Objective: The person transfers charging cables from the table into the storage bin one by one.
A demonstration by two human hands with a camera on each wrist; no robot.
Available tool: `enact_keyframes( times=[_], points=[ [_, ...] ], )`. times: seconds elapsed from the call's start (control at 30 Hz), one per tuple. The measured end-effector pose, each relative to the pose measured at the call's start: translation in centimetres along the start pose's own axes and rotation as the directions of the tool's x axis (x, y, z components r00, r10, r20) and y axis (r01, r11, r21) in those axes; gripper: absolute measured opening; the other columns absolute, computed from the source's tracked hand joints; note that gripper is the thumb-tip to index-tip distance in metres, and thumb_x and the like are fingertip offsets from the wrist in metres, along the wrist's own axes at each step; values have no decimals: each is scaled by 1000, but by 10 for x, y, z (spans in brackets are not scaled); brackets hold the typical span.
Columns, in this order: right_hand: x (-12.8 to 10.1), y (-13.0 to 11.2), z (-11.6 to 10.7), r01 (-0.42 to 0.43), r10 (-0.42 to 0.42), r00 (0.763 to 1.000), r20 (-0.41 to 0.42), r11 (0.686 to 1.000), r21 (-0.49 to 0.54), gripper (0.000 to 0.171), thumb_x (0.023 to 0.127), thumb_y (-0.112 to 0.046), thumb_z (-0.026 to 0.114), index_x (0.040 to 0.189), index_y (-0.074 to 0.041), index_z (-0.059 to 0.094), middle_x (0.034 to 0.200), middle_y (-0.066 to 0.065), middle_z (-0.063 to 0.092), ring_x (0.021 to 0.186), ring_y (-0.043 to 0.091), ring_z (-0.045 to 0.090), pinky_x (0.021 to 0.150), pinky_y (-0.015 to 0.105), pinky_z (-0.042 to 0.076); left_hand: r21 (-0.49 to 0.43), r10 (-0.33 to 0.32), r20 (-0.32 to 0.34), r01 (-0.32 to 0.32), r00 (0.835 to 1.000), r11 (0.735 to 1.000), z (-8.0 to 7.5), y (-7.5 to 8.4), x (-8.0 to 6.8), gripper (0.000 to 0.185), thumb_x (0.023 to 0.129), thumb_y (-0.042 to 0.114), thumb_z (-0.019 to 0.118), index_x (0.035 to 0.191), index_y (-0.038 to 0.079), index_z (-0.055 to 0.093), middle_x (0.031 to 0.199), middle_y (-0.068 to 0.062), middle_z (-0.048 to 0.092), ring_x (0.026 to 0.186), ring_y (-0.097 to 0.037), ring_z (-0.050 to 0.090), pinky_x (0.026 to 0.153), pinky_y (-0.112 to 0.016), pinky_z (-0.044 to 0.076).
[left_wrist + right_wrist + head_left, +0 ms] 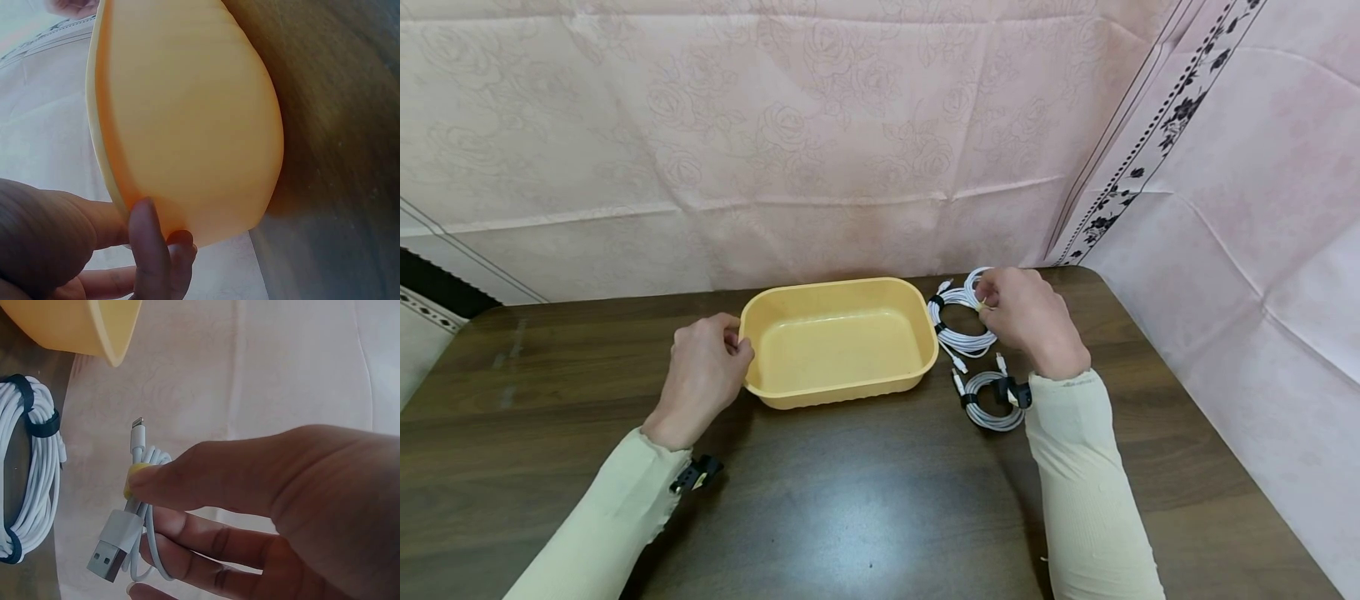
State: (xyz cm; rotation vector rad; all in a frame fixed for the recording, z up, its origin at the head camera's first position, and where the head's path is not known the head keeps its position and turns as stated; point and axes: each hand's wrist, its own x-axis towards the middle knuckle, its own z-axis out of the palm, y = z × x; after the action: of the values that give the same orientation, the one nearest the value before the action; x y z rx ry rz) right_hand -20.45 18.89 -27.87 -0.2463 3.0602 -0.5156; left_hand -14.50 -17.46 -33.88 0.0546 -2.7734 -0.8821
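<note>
A yellow plastic tub [838, 342] stands on the dark wooden table [880, 500]. My left hand [733, 340] grips the tub's left rim, with the fingers [150, 250] curled under the rim and against the tub's outer wall [187, 119]. My right hand [988, 302], just right of the tub, pinches a small white cable bundle [972, 282] bound with a yellow tie. The right wrist view shows that bundle [140, 487] between thumb and fingers, with its USB plug [109, 553] hanging out. Beneath the hand lies a larger white coiled cable [958, 329] with black ties [31, 475].
A third coiled cable [992, 402] lies nearer me, by my right wrist. Pink flowered cloth [820, 142] hangs behind the table and along its right side. The table's right edge runs close to the cables.
</note>
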Motion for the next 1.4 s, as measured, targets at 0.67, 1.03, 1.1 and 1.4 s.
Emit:
enact_keyframes(
  times=[0.67, 1.03, 1.1, 1.4],
  points=[
    [-3, -10, 0, 52, -52, 998, -19, 998, -27, 26, 86, -7, 58, 108, -11, 71, 108, 9, 73, 100, 32, 67, 79, 53, 52, -4, -8, 13, 8, 1000, 1000, 0, 0, -1, 28, 94, 8, 56, 111, -10, 68, 88, -19, 68, 69, -25, 62, 55, -27, 47],
    [-6, -14, 1, 68, -69, 997, -31, 997, -38, 25, 88, -8, 57, 108, -11, 71, 106, 8, 71, 96, 31, 66, 76, 52, 52, -4, -19, 25, 19, 1000, 1000, 0, 0, -2, 28, 94, 9, 56, 112, -10, 67, 89, -19, 67, 69, -24, 62, 55, -27, 48],
    [-6, -15, 1, 71, -72, 997, -30, 997, -38, 25, 88, -8, 57, 108, -11, 71, 107, 8, 71, 97, 31, 66, 77, 52, 52, -5, -22, 29, 22, 999, 1000, 0, 1, -2, 29, 94, 9, 56, 113, -10, 67, 89, -20, 68, 68, -24, 62, 55, -27, 48],
    [-6, -19, 2, 108, -110, 993, -35, 993, -44, 22, 88, -8, 59, 105, -11, 71, 105, 8, 72, 93, 29, 66, 75, 49, 52, -2, -27, 27, 27, 999, 1000, 0, 1, -1, 29, 94, 9, 56, 114, -10, 67, 89, -20, 68, 68, -24, 62, 55, -27, 49]
  ],
)
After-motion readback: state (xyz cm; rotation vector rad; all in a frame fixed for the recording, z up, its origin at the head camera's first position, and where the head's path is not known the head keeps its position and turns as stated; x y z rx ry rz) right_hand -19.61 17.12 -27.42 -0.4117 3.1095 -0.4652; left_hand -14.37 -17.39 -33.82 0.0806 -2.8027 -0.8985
